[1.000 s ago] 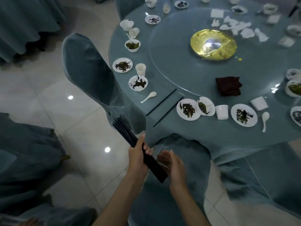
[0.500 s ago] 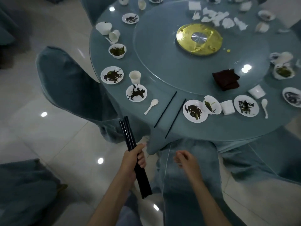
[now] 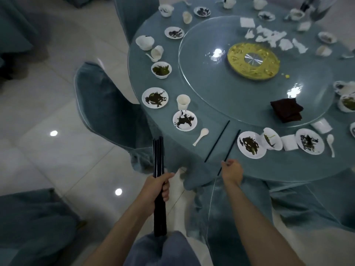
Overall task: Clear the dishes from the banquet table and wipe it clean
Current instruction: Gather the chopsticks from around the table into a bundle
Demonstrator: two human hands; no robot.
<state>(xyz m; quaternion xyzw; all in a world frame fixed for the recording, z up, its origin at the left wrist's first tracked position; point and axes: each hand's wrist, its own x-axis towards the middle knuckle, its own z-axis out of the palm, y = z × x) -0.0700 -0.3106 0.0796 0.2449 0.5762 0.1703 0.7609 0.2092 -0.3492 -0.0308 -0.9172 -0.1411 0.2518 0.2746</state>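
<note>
Here, a round blue-clothed table (image 3: 269,167) is seen from its near edge.
One bundle of thin black chopsticks (image 3: 158,156) is gripped upright by the curled left hand (image 3: 157,189); of two loose ones on the cloth, the left chopstick (image 3: 217,141) is untouched and the right chopstick (image 3: 231,147) is pinched by the right hand (image 3: 232,171).

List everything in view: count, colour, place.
Table: one, teal cloth, centre-right.
Turntable: one, clear glass, on the table.
Disc: one, gold, turntable centre.
Folded cloth: one, dark red, turntable's near edge.
Torn napkins: several, white, turntable's far side.
Plates: several, white with dark scraps, round the table rim.
Bowls and cups: several, white, among the plates.
Spoons: at least two, white, near rim.
Loose chopsticks: two, black, near table edge.
Chopstick bundle: one, black, held beside the table.
Chairs: several, teal covers, round the table.
Left hand: grips the bundle.
Right hand: fingers pinch one loose chopstick.
</note>
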